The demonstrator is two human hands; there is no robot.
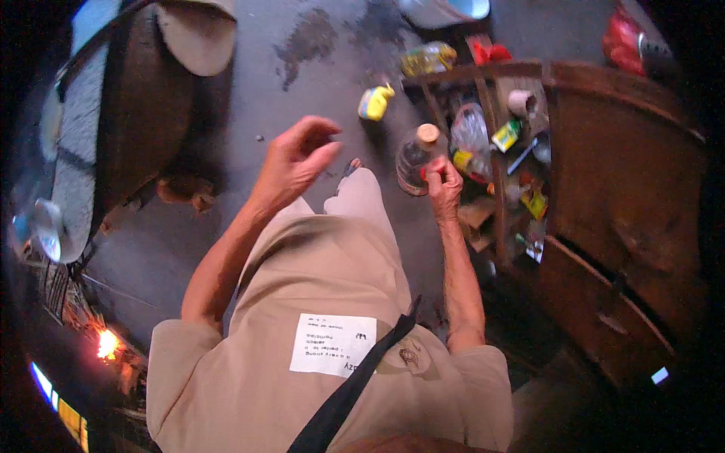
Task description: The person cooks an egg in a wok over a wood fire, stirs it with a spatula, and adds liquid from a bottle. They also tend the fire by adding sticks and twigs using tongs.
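My right hand [444, 189] grips a dark, see-through plastic jug [409, 161] with a tan cap, its fingers closed at a small red part that looks like a handle. The jug is upright or nearly so, beside the wooden cabinet. My left hand [303, 152] is raised in front of my body with fingers curled and thumb apart, and nothing shows in it. Beyond the hands a yellow bottle [374, 103] stands on the grey floor [255, 107].
A wooden cabinet [617, 164] on the right has open compartments holding a pale cup [520, 103], a yellow-green packet [506, 136] and plastic bags. At lower left a fire [107, 344] burns among sticks. A ledge [79, 153] runs along the left, and a basin [442, 14] stands far ahead.
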